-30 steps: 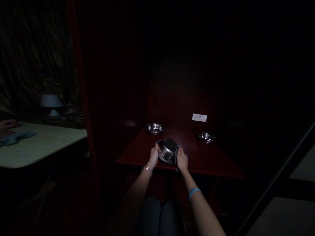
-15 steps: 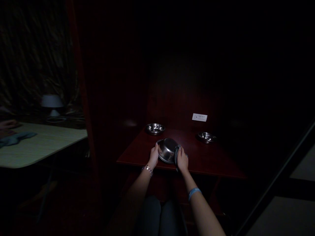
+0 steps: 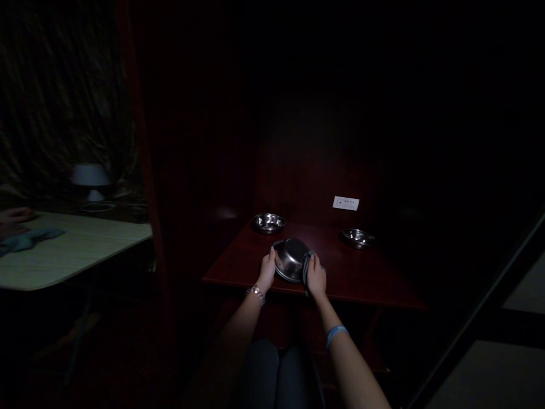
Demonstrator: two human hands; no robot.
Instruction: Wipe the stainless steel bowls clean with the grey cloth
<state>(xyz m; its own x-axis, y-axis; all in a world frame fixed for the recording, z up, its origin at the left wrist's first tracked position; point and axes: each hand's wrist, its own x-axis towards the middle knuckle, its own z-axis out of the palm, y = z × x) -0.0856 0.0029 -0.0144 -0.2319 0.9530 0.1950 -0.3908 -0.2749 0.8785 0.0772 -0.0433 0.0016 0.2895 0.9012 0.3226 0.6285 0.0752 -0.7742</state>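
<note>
A shiny metal bowl (image 3: 293, 258) is held tilted, its outer base facing me, above the front of the dark red desk (image 3: 238, 262). My left hand (image 3: 267, 269) grips its left rim, thumb on the outside. On the opposite rim my right hand (image 3: 316, 276) is closed on a dark grey cloth (image 3: 305, 271), pressed against the bowl. The fingers behind the bowl are hidden. Farther back on the desk, a second metal bowl (image 3: 269, 223) stands upright on the left and a third metal bowl (image 3: 359, 238) on the right.
A white socket panel (image 3: 346, 203) is on the back wall. To the left, past a dark red partition (image 3: 147, 170), stand a pale table (image 3: 106, 236) with a bluish cloth (image 3: 32, 238), another person's hand (image 3: 17, 215) and a white lamp (image 3: 91, 176).
Almost nothing differs. Both hands keep their hold on the bowl and cloth, with only a very slight shift of the view.
</note>
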